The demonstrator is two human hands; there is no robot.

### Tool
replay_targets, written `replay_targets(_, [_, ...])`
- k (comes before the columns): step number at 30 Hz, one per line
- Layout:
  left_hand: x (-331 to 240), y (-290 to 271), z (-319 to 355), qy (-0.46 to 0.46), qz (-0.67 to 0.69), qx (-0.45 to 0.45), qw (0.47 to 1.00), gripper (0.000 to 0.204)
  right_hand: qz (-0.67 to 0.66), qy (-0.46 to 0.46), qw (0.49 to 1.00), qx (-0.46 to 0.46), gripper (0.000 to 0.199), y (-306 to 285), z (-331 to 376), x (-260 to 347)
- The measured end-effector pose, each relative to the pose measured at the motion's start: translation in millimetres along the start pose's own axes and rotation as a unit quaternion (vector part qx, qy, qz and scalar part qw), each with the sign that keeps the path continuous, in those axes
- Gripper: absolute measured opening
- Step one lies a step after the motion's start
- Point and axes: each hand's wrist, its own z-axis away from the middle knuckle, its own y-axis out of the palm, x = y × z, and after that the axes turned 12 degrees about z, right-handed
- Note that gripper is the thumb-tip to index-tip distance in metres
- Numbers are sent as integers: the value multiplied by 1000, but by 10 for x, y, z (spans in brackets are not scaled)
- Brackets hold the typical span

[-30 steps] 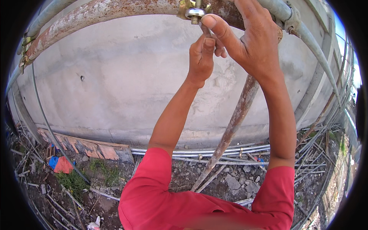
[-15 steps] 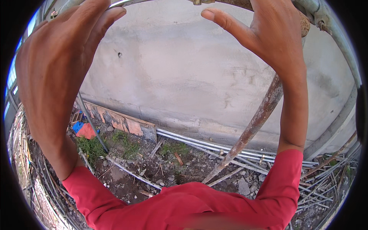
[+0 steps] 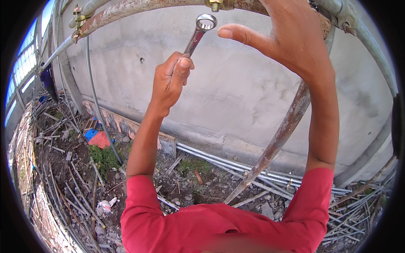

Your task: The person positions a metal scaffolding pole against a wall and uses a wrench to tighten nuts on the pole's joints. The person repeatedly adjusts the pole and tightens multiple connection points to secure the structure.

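Observation:
My left hand [image 3: 172,82] is closed round the shank of a shiny ring-end wrench [image 3: 195,40]. Its ring end points up, just below a threaded bolt [image 3: 215,6] on a clamp at the top edge; ring and bolt look apart. The clamp sits on a rusty horizontal scaffold pipe [image 3: 143,12]. Raised in front of that pipe, my right hand [image 3: 295,46] covers part of it. The thumb stretches left below the pipe, while the other fingers run out of the picture, so their grip is hidden.
A rusty slanting pole [image 3: 291,126] passes behind my right forearm. Behind stands a grey wall [image 3: 236,84]. Metal pipes [image 3: 211,158] lie along its foot, with rubble and sticks around. Another coupler [image 3: 78,23] joins pipes at upper left. A person in dark clothing [image 3: 48,82] stands far left.
My left hand has come down from the upper left toward the middle, bringing the wrench into clear view. My right hand has hardly moved. The view has shifted slightly, showing more ground at left.

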Motion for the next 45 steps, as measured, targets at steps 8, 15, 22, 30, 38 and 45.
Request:
replay_targets(8, [625,1570,-614,117,505,94,850,44,21,9,1000,9,68,21,-105,58])
replay_targets(15, [140,2491,-674,114,681,-16,723,26,70,41,995,63,53,18,-148,101])
replay_targets(22, [659,1828,-912,213,399,-84,888,48,74,20,997,9,57,119,-103,87])
replay_targets(30, [-32,-547,-906,296,-390,-1,872,29,115,4,992,-59,70,238,-34,84])
replay_targets(38, [-1875,-733,-528,347,-753,162,535,31,82,37,996,-9,75,155,-36,95])
replay_targets(45, [-1309,-520,-149,215,-535,64,814,32,52,-25,998,-21,106,51,10,36])
